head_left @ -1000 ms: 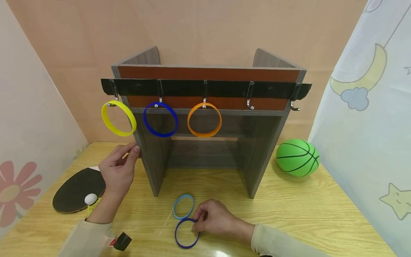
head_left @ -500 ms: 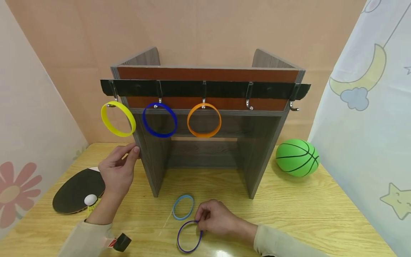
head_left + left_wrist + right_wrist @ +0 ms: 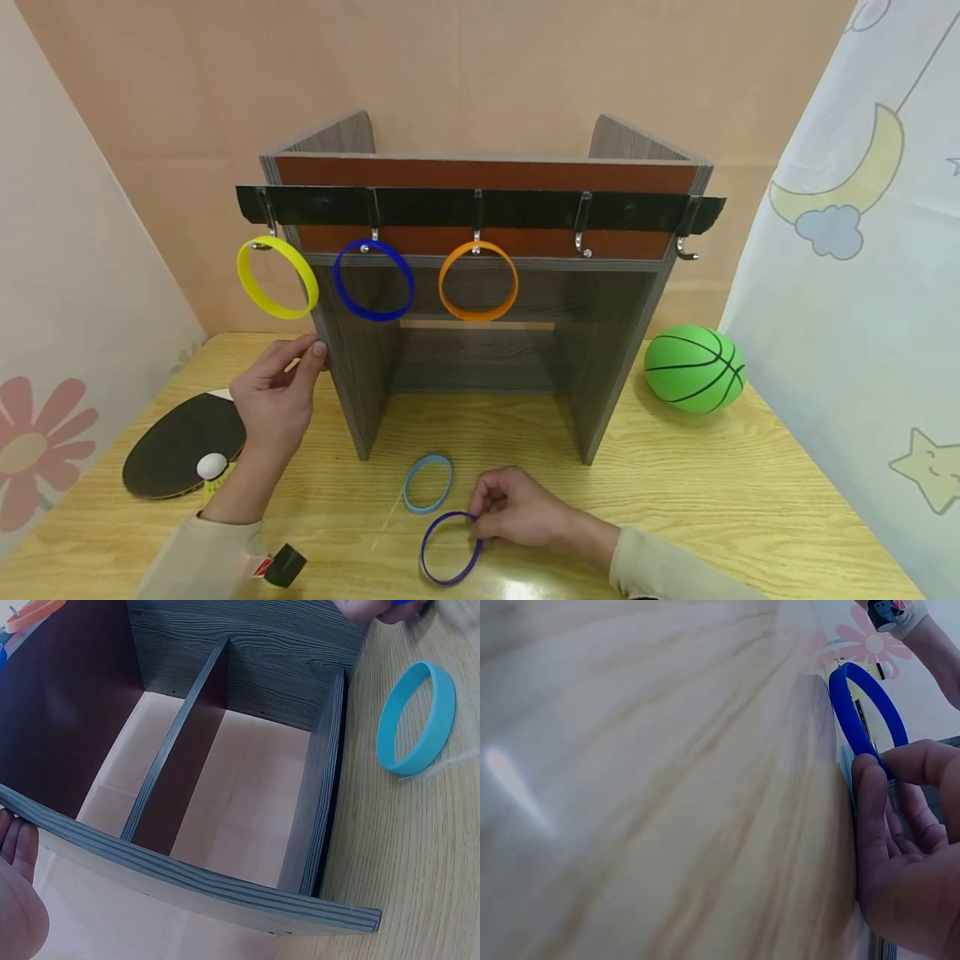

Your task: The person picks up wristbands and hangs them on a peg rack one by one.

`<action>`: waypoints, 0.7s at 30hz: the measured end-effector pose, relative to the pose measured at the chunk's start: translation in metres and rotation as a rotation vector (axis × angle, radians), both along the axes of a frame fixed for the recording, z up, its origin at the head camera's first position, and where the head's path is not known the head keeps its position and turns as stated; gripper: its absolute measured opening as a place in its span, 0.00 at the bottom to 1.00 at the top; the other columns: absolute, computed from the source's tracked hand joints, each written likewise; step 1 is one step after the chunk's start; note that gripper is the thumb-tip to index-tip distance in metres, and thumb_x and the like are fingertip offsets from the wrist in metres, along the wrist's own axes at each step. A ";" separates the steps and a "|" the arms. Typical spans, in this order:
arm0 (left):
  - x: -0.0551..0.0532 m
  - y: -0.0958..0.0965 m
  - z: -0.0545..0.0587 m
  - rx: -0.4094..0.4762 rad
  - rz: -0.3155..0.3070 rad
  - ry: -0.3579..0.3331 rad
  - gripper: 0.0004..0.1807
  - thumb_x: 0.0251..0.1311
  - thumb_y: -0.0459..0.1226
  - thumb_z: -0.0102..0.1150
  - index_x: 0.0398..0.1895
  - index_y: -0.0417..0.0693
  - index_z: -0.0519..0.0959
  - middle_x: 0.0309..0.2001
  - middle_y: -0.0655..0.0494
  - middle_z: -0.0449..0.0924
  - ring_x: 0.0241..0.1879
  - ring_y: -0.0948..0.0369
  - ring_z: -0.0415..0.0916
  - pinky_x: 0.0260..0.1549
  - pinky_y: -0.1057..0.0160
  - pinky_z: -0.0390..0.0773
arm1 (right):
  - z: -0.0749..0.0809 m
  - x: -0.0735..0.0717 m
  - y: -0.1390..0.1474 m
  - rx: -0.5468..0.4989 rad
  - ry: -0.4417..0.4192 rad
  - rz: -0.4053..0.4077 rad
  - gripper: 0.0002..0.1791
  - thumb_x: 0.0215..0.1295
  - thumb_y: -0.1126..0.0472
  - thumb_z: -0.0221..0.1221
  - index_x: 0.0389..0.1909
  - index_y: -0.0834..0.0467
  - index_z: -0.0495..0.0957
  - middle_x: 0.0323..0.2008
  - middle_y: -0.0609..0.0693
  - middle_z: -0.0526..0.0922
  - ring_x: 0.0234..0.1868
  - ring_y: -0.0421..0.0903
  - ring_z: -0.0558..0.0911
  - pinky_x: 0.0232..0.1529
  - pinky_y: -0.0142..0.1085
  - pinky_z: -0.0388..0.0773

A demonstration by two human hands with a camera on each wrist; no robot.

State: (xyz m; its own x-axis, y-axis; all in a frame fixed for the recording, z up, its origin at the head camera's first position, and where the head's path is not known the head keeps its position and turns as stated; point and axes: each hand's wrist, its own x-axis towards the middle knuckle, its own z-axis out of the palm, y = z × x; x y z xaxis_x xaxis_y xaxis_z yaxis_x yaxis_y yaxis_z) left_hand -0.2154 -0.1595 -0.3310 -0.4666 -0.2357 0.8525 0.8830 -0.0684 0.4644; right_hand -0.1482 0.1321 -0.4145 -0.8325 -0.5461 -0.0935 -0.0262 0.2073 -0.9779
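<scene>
My right hand [image 3: 521, 508] pinches a dark blue silicone wristband [image 3: 847, 712] between thumb and fingers, low over the wooden table. The band stands tilted, seen as an open ring in the head view. Beside it lies a light blue wristband [image 3: 428, 484], also seen in the left wrist view. My left hand [image 3: 277, 387] touches the outer side of a grey wooden shelf [image 3: 348, 375] with bent fingers; whether it grips the panel is hidden. On the shelf's hook strip [image 3: 427, 207] hang a yellow wristband [image 3: 247, 287], a blue wristband [image 3: 341, 292] and an orange wristband [image 3: 444, 287].
Two hooks at the right, one a metal hook [image 3: 583, 243], carry no band. A green ball [image 3: 693, 368] sits right of the shelf. At the left lie a black table tennis bat [image 3: 180, 446] and a shuttlecock [image 3: 212, 467], partly behind the left forearm.
My right hand has drawn the dark blue wristband to the right, away from the light blue one, and its near side has tilted. The left hand and the hanging bands have stayed put.
</scene>
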 end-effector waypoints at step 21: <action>0.000 0.000 0.000 0.003 -0.012 0.006 0.08 0.54 0.17 0.57 0.37 0.16 0.77 0.29 0.44 0.80 0.29 0.60 0.79 0.36 0.68 0.81 | 0.000 -0.001 0.040 -0.211 -0.098 0.080 0.11 0.45 0.79 0.60 0.30 0.80 0.70 0.25 0.55 0.81 0.27 0.49 0.83 0.29 0.35 0.83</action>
